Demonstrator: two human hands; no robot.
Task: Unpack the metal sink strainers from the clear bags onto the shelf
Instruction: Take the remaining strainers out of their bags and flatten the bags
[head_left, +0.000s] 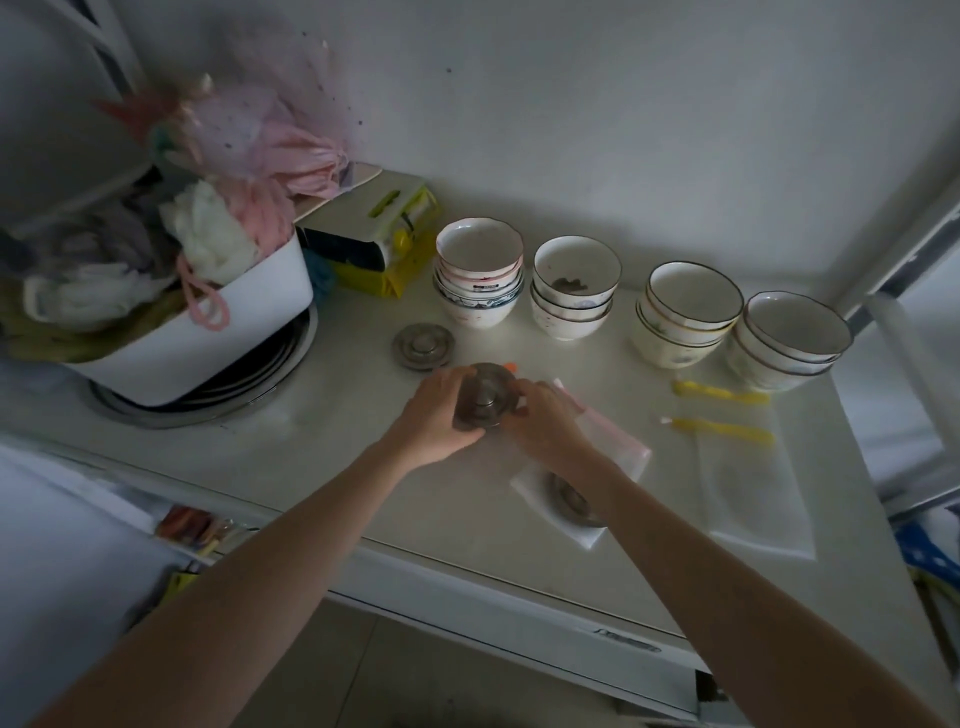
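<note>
A round metal sink strainer (484, 396) is held above the shelf (363, 467) between both hands. My left hand (434, 415) grips it from the left and my right hand (545, 421) holds its right side, over a clear bag with a pink edge (618, 441). A second strainer (423, 345) lies bare on the shelf just beyond my hands. A third strainer (571, 501) sits inside a clear bag (535, 483) under my right forearm, partly hidden by it.
Several stacks of bowls (478, 270) (574, 286) (685, 312) (789, 338) line the back. Two empty clear bags with yellow zip strips (748, 467) lie at the right. A white bin full of cloths (171, 312) stands at the left, a yellow box (379, 234) behind.
</note>
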